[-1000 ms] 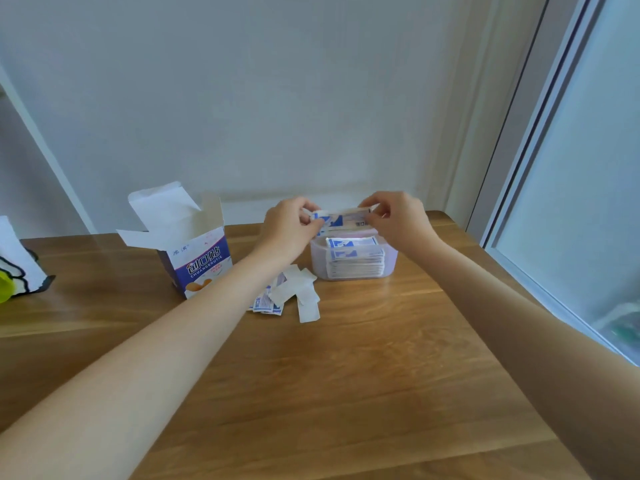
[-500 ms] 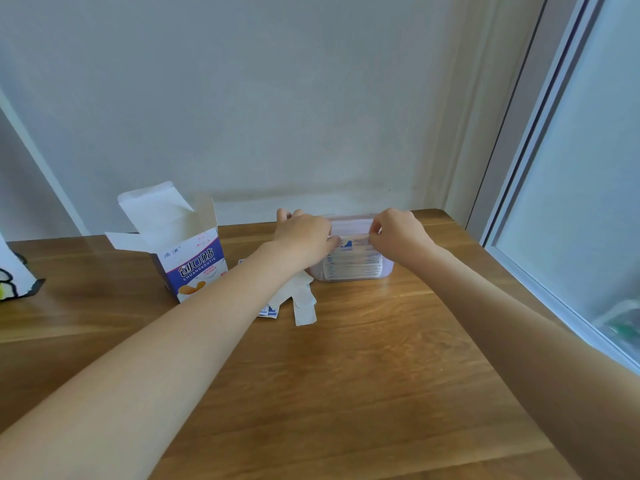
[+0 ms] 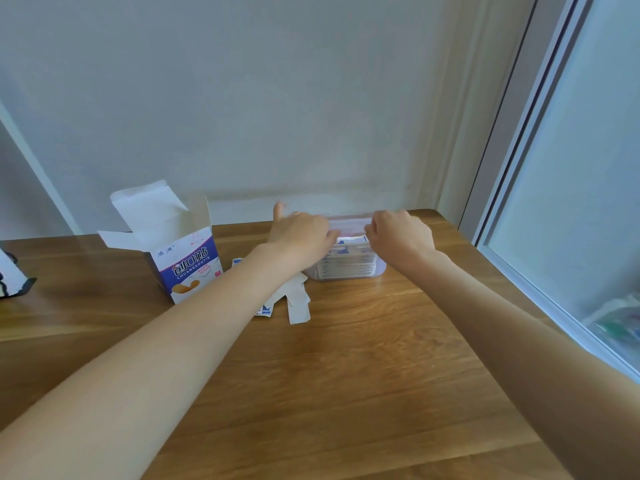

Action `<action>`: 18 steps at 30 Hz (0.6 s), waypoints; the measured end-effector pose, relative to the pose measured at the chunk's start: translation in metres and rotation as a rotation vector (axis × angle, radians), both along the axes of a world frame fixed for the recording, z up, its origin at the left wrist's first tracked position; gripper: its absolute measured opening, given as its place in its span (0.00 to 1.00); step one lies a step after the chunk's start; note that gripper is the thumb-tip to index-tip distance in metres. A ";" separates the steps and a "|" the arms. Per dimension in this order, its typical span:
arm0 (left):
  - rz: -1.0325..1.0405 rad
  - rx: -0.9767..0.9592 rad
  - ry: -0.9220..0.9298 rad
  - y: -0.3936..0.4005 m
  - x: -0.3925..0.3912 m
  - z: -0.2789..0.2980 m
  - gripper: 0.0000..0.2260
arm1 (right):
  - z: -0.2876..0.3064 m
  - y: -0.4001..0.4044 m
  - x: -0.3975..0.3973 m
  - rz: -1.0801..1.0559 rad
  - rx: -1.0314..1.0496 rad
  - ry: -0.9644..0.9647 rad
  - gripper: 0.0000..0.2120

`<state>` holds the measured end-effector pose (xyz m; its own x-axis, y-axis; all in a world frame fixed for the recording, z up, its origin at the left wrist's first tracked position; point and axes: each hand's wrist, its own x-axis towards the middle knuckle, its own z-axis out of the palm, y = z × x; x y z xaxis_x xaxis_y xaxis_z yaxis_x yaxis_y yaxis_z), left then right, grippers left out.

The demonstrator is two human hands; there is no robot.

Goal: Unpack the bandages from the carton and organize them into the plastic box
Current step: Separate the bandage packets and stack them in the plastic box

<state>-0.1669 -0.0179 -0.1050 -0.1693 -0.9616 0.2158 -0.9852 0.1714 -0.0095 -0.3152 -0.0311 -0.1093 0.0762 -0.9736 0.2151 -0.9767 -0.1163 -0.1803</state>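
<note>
Where flaps gape, carton (image 3: 188,268) reads "CHUANGKOUTIE".

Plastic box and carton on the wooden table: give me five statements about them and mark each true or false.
1. The carton stands with its top flaps open. True.
2. The plastic box is empty. False: a stack of bandages fills it.
3. Both the left hand and the right hand are over the plastic box. True.
4. The carton stands to the right of the plastic box. False: it stands to its left.
5. Loose bandages lie on the table between carton and plastic box. True.
</note>
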 end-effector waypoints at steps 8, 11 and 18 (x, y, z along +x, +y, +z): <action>0.061 -0.203 0.249 0.031 0.064 -0.014 0.11 | 0.004 0.043 0.044 0.521 -0.052 -0.072 0.10; 0.051 0.100 0.252 0.047 0.086 -0.038 0.14 | -0.018 0.054 0.070 0.612 0.168 0.056 0.15; -0.116 0.250 0.212 0.061 0.113 -0.063 0.16 | -0.052 0.061 0.091 0.491 0.258 0.220 0.18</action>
<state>-0.0537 0.0433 -0.1684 -0.2569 -0.9663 0.0178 -0.9346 0.2531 0.2500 -0.2242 0.0297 -0.1609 0.5467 -0.8318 -0.0959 -0.8374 -0.5431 -0.0625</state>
